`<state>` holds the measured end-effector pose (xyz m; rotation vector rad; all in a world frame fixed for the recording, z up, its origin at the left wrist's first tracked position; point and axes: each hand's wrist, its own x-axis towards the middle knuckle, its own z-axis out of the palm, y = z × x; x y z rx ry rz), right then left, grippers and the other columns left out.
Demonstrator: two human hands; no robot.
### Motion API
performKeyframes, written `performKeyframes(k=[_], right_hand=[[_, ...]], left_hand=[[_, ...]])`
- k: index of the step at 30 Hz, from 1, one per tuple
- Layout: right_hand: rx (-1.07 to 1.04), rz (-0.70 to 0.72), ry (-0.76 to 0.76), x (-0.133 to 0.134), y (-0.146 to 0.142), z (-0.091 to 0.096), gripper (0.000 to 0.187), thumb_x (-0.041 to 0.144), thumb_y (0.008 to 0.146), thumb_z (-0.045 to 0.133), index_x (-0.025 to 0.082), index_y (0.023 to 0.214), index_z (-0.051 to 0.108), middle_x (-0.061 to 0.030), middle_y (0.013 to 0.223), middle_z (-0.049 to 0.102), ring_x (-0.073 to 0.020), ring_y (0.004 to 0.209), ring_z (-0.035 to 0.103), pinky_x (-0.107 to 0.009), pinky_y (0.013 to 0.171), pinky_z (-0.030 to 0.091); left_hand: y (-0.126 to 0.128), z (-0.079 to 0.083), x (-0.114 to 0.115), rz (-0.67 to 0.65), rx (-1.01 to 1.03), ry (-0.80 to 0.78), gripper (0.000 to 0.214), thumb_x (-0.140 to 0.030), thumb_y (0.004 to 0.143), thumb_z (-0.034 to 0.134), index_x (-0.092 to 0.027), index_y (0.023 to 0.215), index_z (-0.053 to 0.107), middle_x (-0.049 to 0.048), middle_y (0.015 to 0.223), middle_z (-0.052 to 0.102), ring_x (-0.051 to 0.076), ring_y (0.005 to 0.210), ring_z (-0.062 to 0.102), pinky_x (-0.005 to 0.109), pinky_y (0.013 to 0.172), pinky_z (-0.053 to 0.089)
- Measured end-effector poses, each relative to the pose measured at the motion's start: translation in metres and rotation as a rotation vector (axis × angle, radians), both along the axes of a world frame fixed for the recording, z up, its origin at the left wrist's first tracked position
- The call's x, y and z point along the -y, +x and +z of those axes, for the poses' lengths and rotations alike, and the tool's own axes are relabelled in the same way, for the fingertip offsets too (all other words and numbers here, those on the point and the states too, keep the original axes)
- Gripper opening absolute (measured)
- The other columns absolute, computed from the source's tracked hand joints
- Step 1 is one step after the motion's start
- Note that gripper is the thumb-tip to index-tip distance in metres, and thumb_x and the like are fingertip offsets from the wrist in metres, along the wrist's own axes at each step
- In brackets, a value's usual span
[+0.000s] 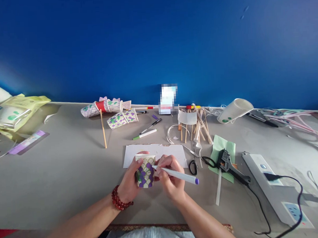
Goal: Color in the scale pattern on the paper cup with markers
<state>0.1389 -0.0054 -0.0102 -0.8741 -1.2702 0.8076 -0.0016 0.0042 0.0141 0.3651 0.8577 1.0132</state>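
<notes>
My left hand [130,183] is wrapped round a paper cup [145,174] and holds it upright over the table near my body. Scale-like arcs cover the cup, some filled in purple and some in green. In my right hand [173,178] is a white marker [182,175] with a purple end, its tip at the cup's right side. Beneath and behind the hands lies a white card sheet [155,152]. A white and green marker [145,134] and a black pen [150,126] rest beyond it.
A paper-cup fish on a stick [102,107] and a patterned cup pair [122,118] lie at the back left. To the right are scissors [193,167], a glue gun [226,163], wooden sticks [201,127], a power strip [267,184] with a black cord, and stacked white cups [235,111].
</notes>
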Motion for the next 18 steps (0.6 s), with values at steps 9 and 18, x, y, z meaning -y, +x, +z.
performKeyframes(k=[9,18], right_hand=[[-0.097,-0.024,-0.055,0.0005,0.0002,0.0037,0.019,0.037,0.099,0.061,0.024,0.087,0.055,0.0005,0.069,0.056,-0.0181,0.063,0.053,-0.033,0.062,0.046],[-0.267,-0.049,-0.145,-0.0036,-0.0006,0.0025,0.019,0.037,0.098,0.065,0.023,0.087,0.058,0.0006,0.071,0.06,-0.0174,0.065,0.057,-0.031,0.061,0.047]], left_hand=[[-0.003,-0.0058,-0.001,-0.082,0.068,-0.046,0.038,-0.042,0.086,0.073,-0.019,0.117,0.072,0.0105,0.105,0.08,0.029,0.097,0.076,0.046,0.09,0.062],[-0.0061,-0.0101,-0.0023,-0.119,0.117,-0.009,0.056,-0.048,0.096,0.059,-0.02,0.144,0.062,0.0136,0.11,0.081,0.034,0.11,0.073,0.052,0.094,0.06]])
